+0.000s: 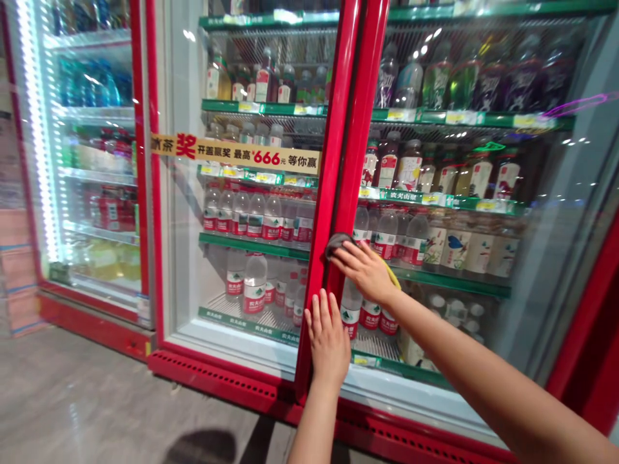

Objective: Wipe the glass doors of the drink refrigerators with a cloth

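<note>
My right hand (370, 270) lies with extended fingers over a dark grey cloth (338, 243), pressing it against the red door frame of a drinks fridge. A yellow strip (393, 276) shows along that hand's far side; it looks like the cloth's edge. The palm side and most of the cloth are hidden. Lower down, my left hand (329, 338) rests flat on the red frame (316, 277) where the two doors meet, fingers stretched upward and holding nothing.
Behind the glass, bottles (255, 283) stand on green-edged shelves (254, 246). A yellow promotional strip (235, 154) crosses the left door. Another lit fridge (91, 161) stands at left, beside stacked pinkish boxes (18, 277). Grey floor (87, 399) lies below.
</note>
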`<state>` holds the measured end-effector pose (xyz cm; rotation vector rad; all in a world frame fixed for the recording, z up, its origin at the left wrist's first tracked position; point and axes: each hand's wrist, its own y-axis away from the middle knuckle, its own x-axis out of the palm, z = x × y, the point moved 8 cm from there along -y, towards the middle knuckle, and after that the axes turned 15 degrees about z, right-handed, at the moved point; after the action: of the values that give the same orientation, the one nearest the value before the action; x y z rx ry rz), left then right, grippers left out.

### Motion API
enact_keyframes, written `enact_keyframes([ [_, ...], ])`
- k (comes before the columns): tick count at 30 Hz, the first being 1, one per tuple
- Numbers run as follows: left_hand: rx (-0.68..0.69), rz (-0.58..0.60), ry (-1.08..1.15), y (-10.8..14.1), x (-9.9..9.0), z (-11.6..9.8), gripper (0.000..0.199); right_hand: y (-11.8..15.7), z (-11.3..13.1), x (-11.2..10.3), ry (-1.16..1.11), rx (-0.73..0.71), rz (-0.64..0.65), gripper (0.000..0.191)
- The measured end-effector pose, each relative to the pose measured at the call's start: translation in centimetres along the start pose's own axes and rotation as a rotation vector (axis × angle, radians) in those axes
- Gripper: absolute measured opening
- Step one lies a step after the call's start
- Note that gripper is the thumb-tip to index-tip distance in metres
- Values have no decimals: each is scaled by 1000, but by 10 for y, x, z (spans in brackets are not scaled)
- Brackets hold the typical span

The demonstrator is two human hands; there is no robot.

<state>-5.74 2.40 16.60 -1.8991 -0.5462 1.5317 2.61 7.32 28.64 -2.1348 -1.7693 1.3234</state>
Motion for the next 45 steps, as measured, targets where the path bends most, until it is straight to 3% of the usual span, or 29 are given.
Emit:
enact_keyframes([
  [3, 12, 11, -15, 4, -1, -2, 92, -14, -33, -17, -22, 255, -39, 57],
  [5, 18, 20, -31, 7, -1, -1, 93, -7, -26, -13, -31, 287, -52, 59],
  [8, 38, 24, -47, 13, -3, 3, 93, 12, 6, 5, -34, 176, -29, 57],
  [10, 52, 21, -47, 13, -6, 5, 93, 15, 16, 10, -39, 116, -17, 54],
  [13, 71, 23, -54, 0, -13, 4, 93, -8, -5, -4, -34, 119, -36, 52],
  [17, 115, 36, -72, -36, -31, -4, 93, -42, -47, -31, -28, 159, -61, 51],
  [23, 152, -2, -65, -87, -73, -3, 94, -42, -39, -41, -8, -108, -62, 44],
  [26, 186, -11, -68, -115, -94, -3, 95, -67, -73, -60, -4, -46, -23, 48],
  [32, 318, 12, -82, -168, -127, -14, 97, -148, -188, -134, -31, 331, -16, 59],
  [34, 341, 38, -82, -178, -130, -12, 98, -159, -211, -146, -67, 464, -58, 65],
  [36, 358, 72, -83, -182, -128, -7, 100, -156, -218, -146, -105, 579, -123, 67],
  [38, 372, 105, -84, -182, -123, -2, 99, -142, -205, -132, -130, 641, -167, 67],
  [40, 381, 135, -86, -181, -118, 2, 99, -120, -172, -105, -137, 648, -160, 66],
  [45, 419, 189, -81, -180, -107, 6, 106, -34, -40, -14, -89, 571, -1, 49],
])
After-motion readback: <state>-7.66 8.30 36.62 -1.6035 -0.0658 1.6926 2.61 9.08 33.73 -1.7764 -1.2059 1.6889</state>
